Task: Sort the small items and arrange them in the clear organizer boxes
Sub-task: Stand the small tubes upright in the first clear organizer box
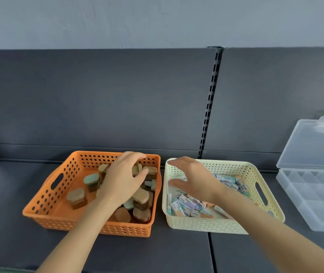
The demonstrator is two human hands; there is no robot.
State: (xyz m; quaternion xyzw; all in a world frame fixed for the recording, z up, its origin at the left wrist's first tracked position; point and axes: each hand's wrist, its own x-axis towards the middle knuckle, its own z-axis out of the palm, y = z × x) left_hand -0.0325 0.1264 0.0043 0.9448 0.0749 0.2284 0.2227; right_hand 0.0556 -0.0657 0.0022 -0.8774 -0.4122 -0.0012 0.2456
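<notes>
1. My left hand (123, 178) is arching over the small lidded jars (77, 198) in the orange perforated plastic basket (78, 223), fingers curling down toward its 1 o'clock corner. I cannot tell whether they are gripping a jar or only touching lids.
2. My right hand (194, 178) is hovering spread and flat, holding nothing, over the little printed packets (186, 205) in the cream perforated plastic basket (206, 223) at 3 o'clock of the orange one.
3. The jars are lying heaped and tilted, so pulling one out is likely risking toppled neighbours.
4. The clear plastic compartment organizer box (318, 198) is sitting well apart at 3 o'clock, lid (315, 142) standing open. Carrying jars over the packets is risking drops and mixed kinds.
5. Everything is resting on a dark grey padded cushion (157, 253). A dropped jar could be rolling into its seams.
6. At 12 o'clock, dark back panels are flanking a slotted metal rail (209, 103) under a grey wall (157, 20).
</notes>
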